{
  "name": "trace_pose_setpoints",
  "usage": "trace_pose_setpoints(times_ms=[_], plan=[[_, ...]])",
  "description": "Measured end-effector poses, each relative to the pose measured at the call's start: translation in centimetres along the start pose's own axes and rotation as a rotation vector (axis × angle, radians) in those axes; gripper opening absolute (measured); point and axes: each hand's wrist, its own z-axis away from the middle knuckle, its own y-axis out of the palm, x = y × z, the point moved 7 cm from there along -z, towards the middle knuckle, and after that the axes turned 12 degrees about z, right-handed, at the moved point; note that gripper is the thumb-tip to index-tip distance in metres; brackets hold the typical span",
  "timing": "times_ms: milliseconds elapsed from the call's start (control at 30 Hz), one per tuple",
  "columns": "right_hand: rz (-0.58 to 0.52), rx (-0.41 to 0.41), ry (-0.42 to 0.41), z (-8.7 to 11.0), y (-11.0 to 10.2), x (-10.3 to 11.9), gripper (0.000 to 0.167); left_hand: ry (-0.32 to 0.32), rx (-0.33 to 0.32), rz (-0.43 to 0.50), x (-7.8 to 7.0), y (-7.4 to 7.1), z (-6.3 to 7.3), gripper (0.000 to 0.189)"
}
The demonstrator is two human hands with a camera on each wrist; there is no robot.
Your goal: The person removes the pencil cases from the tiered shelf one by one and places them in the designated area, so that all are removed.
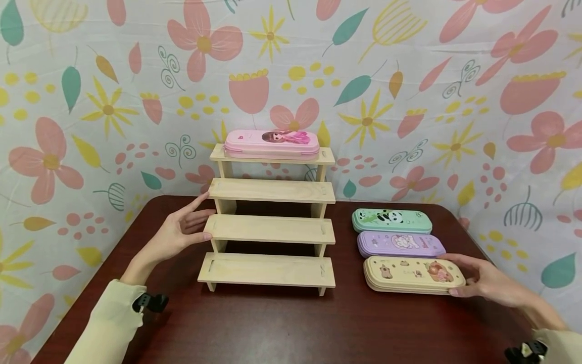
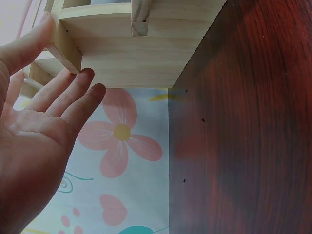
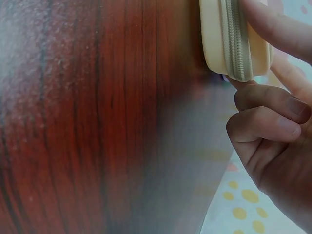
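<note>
A four-step wooden display stand (image 1: 272, 229) stands mid-table, with a pink pencil case (image 1: 273, 144) lying on its top step. My left hand (image 1: 177, 230) touches the stand's left side; its index finger reaches the second step's end and its thumb the third's. Those fingers look fairly straight in the left wrist view. At the right, a cream pencil case (image 1: 414, 274) with bear pictures lies frontmost in a row. My right hand (image 1: 488, 280) holds its right end between thumb and fingers. The zipper side of that case shows in the right wrist view.
Behind the cream case lie a purple pencil case (image 1: 400, 243) and a mint-green one (image 1: 392, 221) with a panda. The dark brown table (image 1: 254, 328) backs onto a flower-printed cloth (image 1: 291, 65). The stand's lower three steps are bare wood.
</note>
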Motion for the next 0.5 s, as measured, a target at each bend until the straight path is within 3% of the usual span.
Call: trace_pose_setpoints(times_ms=[500], plan=[[-0.014, 0.004, -0.015, -0.42, -0.2, -0.57, 0.068, -0.006, 0.001, 0.014, -0.03, 0.04, 0.05, 0.099]])
